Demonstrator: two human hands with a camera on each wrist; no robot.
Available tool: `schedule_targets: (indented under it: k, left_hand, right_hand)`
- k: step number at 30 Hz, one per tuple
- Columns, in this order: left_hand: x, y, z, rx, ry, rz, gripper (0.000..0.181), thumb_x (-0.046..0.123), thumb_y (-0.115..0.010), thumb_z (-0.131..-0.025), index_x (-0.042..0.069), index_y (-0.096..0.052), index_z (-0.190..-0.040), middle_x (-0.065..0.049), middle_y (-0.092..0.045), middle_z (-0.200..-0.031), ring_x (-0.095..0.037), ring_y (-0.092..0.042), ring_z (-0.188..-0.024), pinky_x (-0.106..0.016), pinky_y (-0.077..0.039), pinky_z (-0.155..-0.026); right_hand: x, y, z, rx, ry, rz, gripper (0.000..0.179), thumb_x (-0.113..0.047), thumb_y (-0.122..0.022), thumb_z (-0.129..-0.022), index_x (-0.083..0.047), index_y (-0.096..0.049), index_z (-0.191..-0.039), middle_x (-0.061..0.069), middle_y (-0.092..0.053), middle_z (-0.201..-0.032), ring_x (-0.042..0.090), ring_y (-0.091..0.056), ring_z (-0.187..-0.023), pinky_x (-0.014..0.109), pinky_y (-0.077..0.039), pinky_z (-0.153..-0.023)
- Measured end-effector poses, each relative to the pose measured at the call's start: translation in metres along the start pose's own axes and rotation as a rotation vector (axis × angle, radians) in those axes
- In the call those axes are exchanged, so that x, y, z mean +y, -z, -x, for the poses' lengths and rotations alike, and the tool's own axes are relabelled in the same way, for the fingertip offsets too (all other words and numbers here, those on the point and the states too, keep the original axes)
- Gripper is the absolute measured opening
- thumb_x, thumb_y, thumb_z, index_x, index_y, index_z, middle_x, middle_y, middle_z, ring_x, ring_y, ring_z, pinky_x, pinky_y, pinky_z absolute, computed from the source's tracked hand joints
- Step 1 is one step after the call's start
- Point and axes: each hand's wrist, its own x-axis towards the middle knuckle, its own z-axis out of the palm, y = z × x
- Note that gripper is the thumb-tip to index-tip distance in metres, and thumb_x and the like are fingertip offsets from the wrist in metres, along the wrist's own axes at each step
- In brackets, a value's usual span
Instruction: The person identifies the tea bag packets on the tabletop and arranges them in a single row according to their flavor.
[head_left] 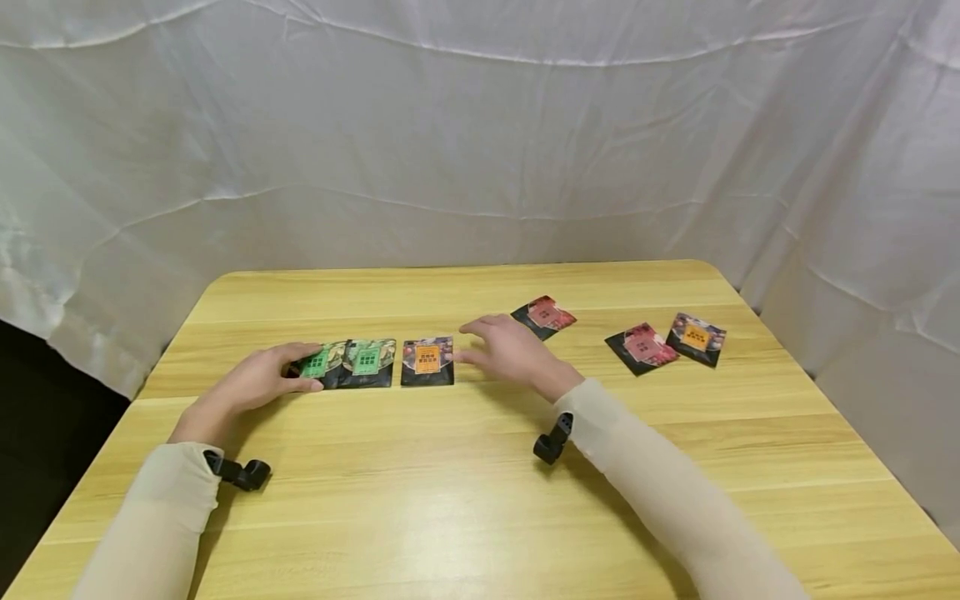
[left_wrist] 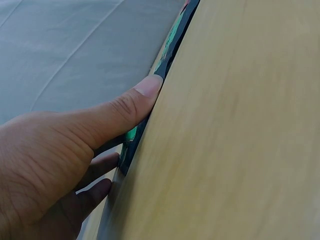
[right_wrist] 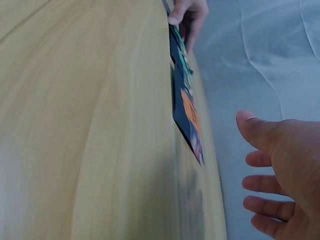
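My left hand (head_left: pixel 258 379) rests at the left end of a row of flat square packets. Its thumb lies along the near edge of the first green-labelled packet (head_left: pixel 315 362), with the index finger at the far edge, partly covering it. A second green-labelled packet (head_left: pixel 367 362) adjoins it on the right. After a narrow gap comes an orange-labelled packet (head_left: pixel 427 362). Just right of that packet my right hand (head_left: pixel 513 352) reaches in with fingers spread and nothing in them. In the right wrist view, a space shows between this hand (right_wrist: pixel 295 175) and the orange-labelled packet (right_wrist: pixel 189 112).
Behind my right hand lies a red-labelled packet (head_left: pixel 545 317). Farther right, another red-labelled packet (head_left: pixel 642 348) sits close beside a second orange-labelled one (head_left: pixel 696 338). The wooden table (head_left: pixel 420 500) has rounded far corners, with a pale curtain (head_left: pixel 480 150) behind it.
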Motion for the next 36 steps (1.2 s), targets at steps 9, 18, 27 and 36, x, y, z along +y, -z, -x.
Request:
schedule_targets:
  k: [9,18,27,36]
  left_hand:
    - [-0.001,0.0,0.0,-0.004,0.005,-0.006,0.079,0.053,-0.066,-0.089,0.005,-0.043,-0.148,-0.026,-0.041,-0.147,-0.05,-0.034,-0.134,-0.065,-0.029,-0.105]
    - [0.0,0.0,0.0,-0.007,0.013,-0.002,0.079,0.052,-0.066,-0.089,0.006,-0.042,-0.149,-0.026,-0.039,-0.148,-0.05,-0.033,-0.134,-0.066,-0.028,-0.105]
    - [0.001,0.0,-0.001,-0.013,0.022,0.01,0.081,0.055,-0.065,-0.089,0.007,-0.041,-0.15,-0.026,-0.038,-0.149,-0.05,-0.032,-0.135,-0.066,-0.028,-0.105]
    - [0.001,0.0,0.001,-0.015,0.028,0.019,0.08,0.055,-0.064,-0.089,0.008,-0.04,-0.15,-0.025,-0.037,-0.15,-0.05,-0.032,-0.135,-0.066,-0.028,-0.105]
  right_hand:
    - [0.037,0.018,0.031,0.049,0.075,0.025,0.051,-0.046,-0.058,-0.097,-0.011,-0.061,-0.134,0.009,-0.059,-0.133,0.031,-0.051,-0.126,0.048,-0.039,-0.107]
    - [0.087,0.033,0.066,0.113,0.046,0.018,0.053,-0.048,-0.058,-0.097,-0.013,-0.059,-0.137,0.011,-0.056,-0.137,0.036,-0.045,-0.131,0.053,-0.034,-0.109]
    - [0.137,0.042,0.103,0.13,-0.039,0.039,0.06,-0.053,-0.055,-0.096,-0.012,-0.054,-0.14,0.016,-0.052,-0.14,0.04,-0.044,-0.129,0.059,-0.034,-0.106]
    - [0.183,0.051,0.127,0.185,-0.153,-0.036,0.064,-0.047,-0.059,-0.096,-0.009,-0.046,-0.146,0.02,-0.048,-0.14,0.039,-0.048,-0.12,0.06,-0.038,-0.098]
